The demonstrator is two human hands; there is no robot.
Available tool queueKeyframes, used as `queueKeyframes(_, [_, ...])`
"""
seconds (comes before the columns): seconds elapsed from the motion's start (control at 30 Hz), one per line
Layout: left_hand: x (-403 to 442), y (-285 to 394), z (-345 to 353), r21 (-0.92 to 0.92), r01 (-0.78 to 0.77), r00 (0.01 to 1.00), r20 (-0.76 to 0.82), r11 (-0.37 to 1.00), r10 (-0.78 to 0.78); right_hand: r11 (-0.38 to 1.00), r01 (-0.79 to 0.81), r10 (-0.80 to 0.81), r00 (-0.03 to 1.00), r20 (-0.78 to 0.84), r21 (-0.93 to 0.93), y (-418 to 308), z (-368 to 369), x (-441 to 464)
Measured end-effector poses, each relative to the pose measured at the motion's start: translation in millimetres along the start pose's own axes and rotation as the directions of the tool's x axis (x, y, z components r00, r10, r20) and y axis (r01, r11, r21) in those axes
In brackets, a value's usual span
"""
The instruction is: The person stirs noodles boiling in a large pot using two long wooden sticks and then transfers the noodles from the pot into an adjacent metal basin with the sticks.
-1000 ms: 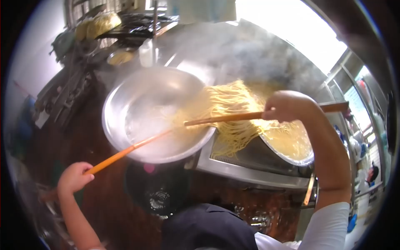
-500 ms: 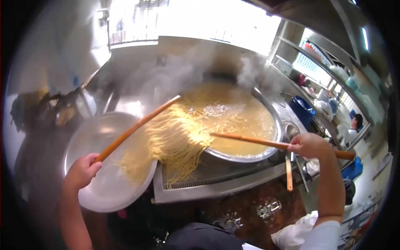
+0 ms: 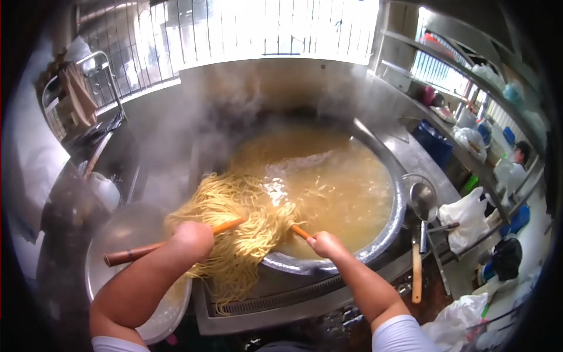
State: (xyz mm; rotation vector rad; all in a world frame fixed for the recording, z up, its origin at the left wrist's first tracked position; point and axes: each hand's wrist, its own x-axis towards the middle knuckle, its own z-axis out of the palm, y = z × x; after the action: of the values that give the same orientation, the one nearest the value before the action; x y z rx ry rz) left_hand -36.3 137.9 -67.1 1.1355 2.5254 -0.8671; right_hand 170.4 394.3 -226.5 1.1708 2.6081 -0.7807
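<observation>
A large heap of yellow noodles [image 3: 229, 202] lies across the left rim of a big round wok [image 3: 375, 249] of steaming, cloudy liquid. Some strands hang down over the metal stove edge. My left hand [image 3: 193, 237] is closed round a thick wooden stick [image 3: 132, 254], whose far end rests among the noodles. Near the wok's front rim, my right hand [image 3: 324, 243] grips a second wooden stick [image 3: 301, 232], its tip touching the noodles' right side. On the left, a wide pale basin [image 3: 97, 281] stands beside the stove, partly hidden by my left arm.
Right of the wok lie a metal ladle [image 3: 423, 202] and a wooden-handled tool [image 3: 417, 276]. White plastic bags [image 3: 466, 217] and a dark blue bucket [image 3: 433, 141] are farther right. Another person [image 3: 516, 167] is at the far right. Steam drifts over the back.
Both hands have moved inward and closer to the noodles, the left to the right and the right to the left. The noodle heap sits more bunched on the rim. The view has shifted.
</observation>
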Motion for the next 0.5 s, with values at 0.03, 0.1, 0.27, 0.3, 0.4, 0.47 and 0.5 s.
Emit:
queueKeyframes(0.03, [1, -4, 7, -0.127, -0.023, 1.0, 0.01, 0.992, 0.024, 0.991, 0.014, -0.019, 0.999, 0.037, 0.135, 4, 7, 2])
queueKeyframes(0.1, [7, -13, 35, -0.257, -0.041, 0.999, 0.017, 0.966, 0.047, 0.964, 0.02, -0.04, 0.997, 0.07, 0.265, 16, 19, -2])
queueKeyframes(0.27, [10, 6, 142, -0.978, 0.164, 0.973, 0.181, 0.126, 0.141, 0.712, -0.072, -0.016, 0.993, 0.118, 0.698, 13, 26, -51])
queueKeyframes(0.3, [2, 20, 148, -0.969, 0.232, 0.961, 0.214, -0.089, 0.176, 0.714, -0.059, -0.019, 0.994, 0.103, 0.697, 7, 20, -61])
queueKeyframes(0.4, [0, 49, 183, -0.899, 0.221, 0.965, 0.144, -0.378, 0.22, 0.713, -0.049, -0.027, 0.995, 0.098, 0.699, -12, 5, -84])
queueKeyframes(0.47, [-15, 51, 186, -0.834, 0.188, 0.968, 0.069, -0.518, 0.24, 0.764, 0.133, -0.157, 0.987, -0.019, 0.631, -28, -2, -96])
queueKeyframes(0.5, [-20, 47, 193, -0.792, 0.169, 0.969, 0.026, -0.587, 0.244, 0.806, 0.168, -0.179, 0.983, -0.037, 0.568, -48, -17, -108])
